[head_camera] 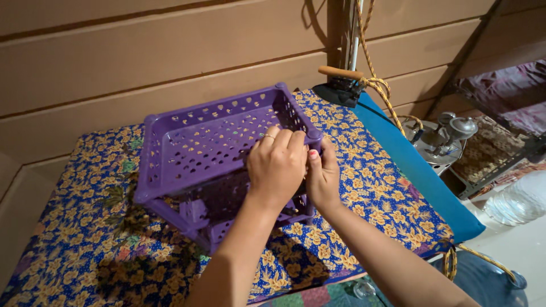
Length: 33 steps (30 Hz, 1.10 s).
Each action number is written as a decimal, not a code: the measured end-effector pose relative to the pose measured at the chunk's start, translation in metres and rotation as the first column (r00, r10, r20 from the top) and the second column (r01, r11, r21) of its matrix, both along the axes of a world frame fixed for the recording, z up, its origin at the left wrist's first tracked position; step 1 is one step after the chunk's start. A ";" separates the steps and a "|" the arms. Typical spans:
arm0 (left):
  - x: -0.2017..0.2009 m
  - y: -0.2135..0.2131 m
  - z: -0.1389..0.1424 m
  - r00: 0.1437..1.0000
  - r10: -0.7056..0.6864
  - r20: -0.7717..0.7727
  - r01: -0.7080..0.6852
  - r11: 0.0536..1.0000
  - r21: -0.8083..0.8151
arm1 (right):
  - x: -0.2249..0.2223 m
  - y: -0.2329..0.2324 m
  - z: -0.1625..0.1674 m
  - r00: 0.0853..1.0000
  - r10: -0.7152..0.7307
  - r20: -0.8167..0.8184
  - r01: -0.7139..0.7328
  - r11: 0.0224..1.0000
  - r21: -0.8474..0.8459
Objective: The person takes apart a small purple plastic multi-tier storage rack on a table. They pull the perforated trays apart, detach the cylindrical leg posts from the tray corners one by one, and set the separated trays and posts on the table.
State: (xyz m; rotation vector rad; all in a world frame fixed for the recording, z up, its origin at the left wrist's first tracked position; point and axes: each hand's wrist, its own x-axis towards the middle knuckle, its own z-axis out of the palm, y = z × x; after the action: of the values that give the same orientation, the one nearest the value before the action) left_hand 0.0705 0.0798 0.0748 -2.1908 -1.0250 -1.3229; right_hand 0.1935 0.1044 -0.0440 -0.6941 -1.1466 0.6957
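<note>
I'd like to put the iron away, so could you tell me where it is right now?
The iron sits at the far right corner of the floral cloth, against the wooden wall, beyond the purple basket.

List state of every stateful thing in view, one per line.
Purple perforated basket: tilted, no contents visible, gripped at its near right corner.
Left hand: fingers closed over the basket rim.
Right hand: fingers closed on the same corner.
Clothes iron: resting flat at the far edge.
Floral cloth: spread flat.
</note>
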 end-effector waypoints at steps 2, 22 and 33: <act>-0.001 0.000 0.000 1.000 -0.007 0.008 0.007 1.000 -0.005 | 0.003 0.000 0.000 0.999 0.053 0.006 -0.053 0.998 0.020; -0.041 -0.012 0.011 0.972 0.219 -0.088 -0.236 0.913 -0.332 | 0.053 0.054 0.063 0.948 0.292 -0.130 -0.317 0.911 -0.265; -0.008 -0.004 0.007 0.981 0.194 0.028 -0.187 0.970 -0.158 | 0.026 0.153 0.056 0.787 0.569 -0.238 -0.617 0.724 -0.308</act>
State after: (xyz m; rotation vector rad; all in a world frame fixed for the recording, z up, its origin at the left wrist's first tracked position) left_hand 0.0627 0.0760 0.0822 -2.1165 -1.3594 -1.2454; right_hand 0.2196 0.2571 0.0125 -0.5741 -1.1314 1.5247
